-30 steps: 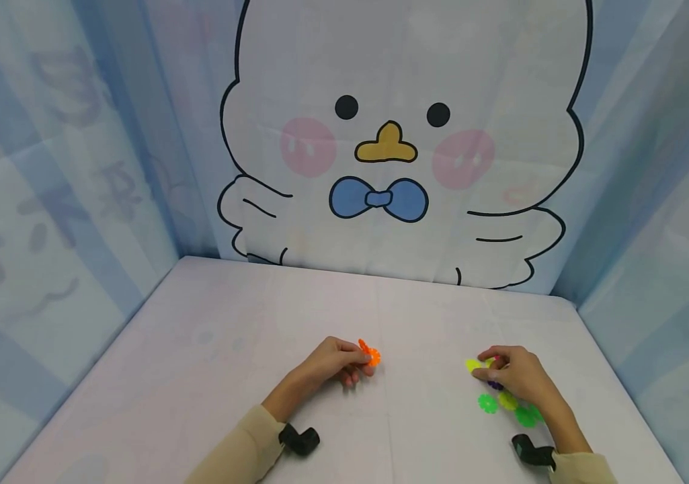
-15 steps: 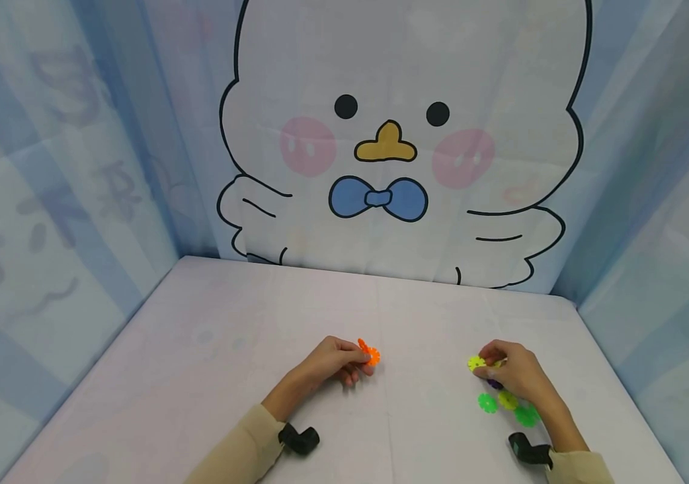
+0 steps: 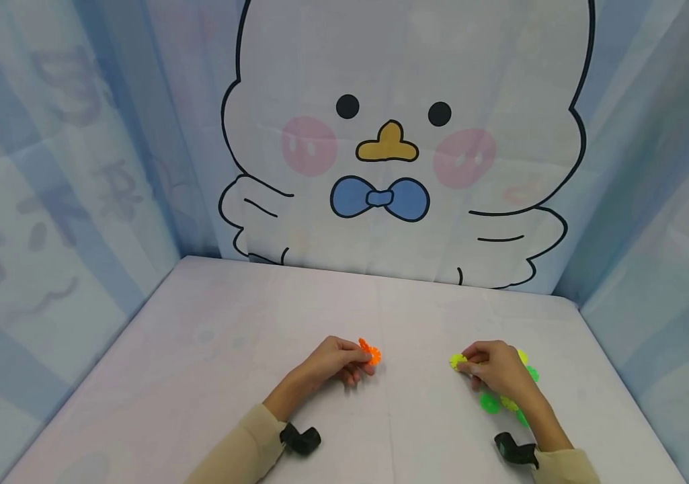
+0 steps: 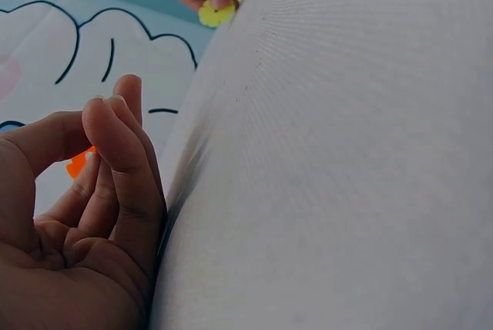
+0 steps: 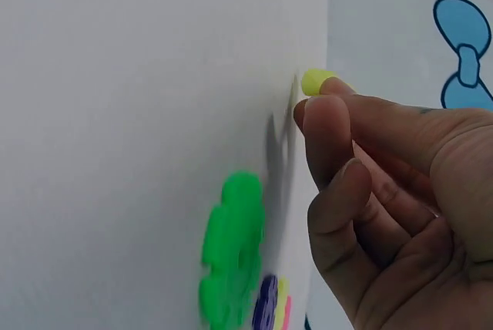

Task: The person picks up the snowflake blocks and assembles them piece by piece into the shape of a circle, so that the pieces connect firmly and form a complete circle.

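Note:
Near the middle of the table, my left hand (image 3: 335, 359) pinches orange snowflake building discs (image 3: 372, 353) between thumb and fingers; two appear joined at an angle. Most of the orange is hidden behind my fingers in the left wrist view. To the right, my right hand (image 3: 495, 366) holds a yellow snowflake disc (image 3: 456, 361) by its edge, between thumb and index finger. The same yellow disc (image 5: 316, 82) pokes out past the fingertips in the right wrist view. A green disc (image 3: 490, 403) lies on the table below that hand.
Loose discs lie around and under the right forearm: a yellow one (image 3: 509, 403), another green one (image 3: 533, 373), and a dark purple one (image 5: 266, 303) beside yellow and pink edges. The white table (image 3: 259, 302) ends at a cartoon-printed curtain (image 3: 380, 242).
My right hand has picked up the yellow disc from the pile and moved left with it, uncovering discs behind the hand. My left hand stays nearly still with the orange discs.

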The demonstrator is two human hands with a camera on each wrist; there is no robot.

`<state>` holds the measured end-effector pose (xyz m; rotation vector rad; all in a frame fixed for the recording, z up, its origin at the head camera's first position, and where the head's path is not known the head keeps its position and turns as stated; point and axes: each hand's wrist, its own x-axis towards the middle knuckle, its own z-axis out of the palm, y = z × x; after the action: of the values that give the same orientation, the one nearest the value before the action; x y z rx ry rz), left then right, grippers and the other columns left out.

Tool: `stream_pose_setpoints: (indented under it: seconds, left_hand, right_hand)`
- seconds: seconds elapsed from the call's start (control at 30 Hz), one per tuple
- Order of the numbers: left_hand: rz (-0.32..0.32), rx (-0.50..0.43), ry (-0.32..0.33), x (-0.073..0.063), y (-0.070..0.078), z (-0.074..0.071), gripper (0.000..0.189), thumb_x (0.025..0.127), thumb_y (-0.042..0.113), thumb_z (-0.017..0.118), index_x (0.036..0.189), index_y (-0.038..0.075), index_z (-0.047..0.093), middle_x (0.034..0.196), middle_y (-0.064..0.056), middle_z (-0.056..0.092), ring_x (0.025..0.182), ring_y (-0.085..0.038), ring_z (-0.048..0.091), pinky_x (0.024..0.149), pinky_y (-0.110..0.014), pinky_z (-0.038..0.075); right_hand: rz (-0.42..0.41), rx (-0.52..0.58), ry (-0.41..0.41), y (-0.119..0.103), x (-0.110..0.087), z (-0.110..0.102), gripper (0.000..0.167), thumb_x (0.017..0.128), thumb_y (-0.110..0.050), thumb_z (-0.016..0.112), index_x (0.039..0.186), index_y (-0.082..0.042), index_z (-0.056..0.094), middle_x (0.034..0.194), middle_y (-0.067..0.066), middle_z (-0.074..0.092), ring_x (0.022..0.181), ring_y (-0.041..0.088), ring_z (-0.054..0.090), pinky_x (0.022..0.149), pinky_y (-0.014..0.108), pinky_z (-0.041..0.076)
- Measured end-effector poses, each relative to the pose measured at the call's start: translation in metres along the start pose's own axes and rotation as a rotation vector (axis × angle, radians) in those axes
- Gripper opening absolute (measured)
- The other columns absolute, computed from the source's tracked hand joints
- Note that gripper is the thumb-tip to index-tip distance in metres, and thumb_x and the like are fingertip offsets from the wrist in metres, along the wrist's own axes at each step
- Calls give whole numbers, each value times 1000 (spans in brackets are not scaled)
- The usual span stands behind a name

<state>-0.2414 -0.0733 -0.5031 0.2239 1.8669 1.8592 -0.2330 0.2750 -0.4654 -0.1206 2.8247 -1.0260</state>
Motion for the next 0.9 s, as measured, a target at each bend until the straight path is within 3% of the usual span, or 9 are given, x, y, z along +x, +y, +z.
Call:
stream_pose_setpoints:
  seconds: [0.43, 0.9]
  left_hand:
    - [-12, -15, -1, 0, 1, 0, 21, 98, 18, 73, 99, -2, 77, 79, 0, 78, 58, -7, 60, 55, -19, 54]
    - [-13, -17, -4, 1, 1, 0, 25, 99, 21, 73, 102, -3, 77, 79, -1, 78, 57, -7, 60, 55, -19, 55]
  right_hand:
    - [-81, 74, -44, -40, 9, 44, 17, 94, -14, 81, 107, -4, 77, 86, 3, 75, 61, 15, 66, 62, 22, 54]
    - [-305, 178, -91, -64, 15, 66, 15, 95, -18, 80, 104, -6, 76, 92, 9, 78, 62, 15, 70, 67, 22, 57]
